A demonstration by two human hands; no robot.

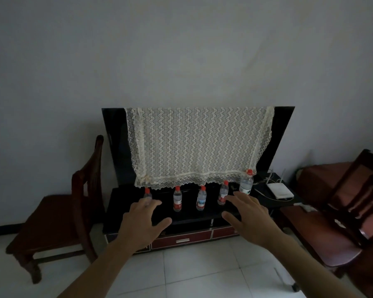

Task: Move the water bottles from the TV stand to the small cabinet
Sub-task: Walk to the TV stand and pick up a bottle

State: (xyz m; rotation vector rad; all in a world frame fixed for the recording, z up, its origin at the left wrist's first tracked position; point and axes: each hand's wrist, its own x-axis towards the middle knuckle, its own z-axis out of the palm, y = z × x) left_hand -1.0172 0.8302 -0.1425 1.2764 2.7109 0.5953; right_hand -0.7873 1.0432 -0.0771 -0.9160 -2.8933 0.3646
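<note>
Several clear water bottles with red caps stand in a row on the black TV stand. The leftmost bottle is partly hidden behind my left hand, which is stretched out with spread fingers and holds nothing. Two middle bottles stand free. My right hand is also spread open, its fingertips near the fourth bottle. A larger bottle stands at the right end. The small cabinet is not in view.
A TV draped with a lace cloth stands behind the bottles. A white router with cables lies on the stand's right. A dark wooden chair is at left, stacked chairs at right. White floor tiles below.
</note>
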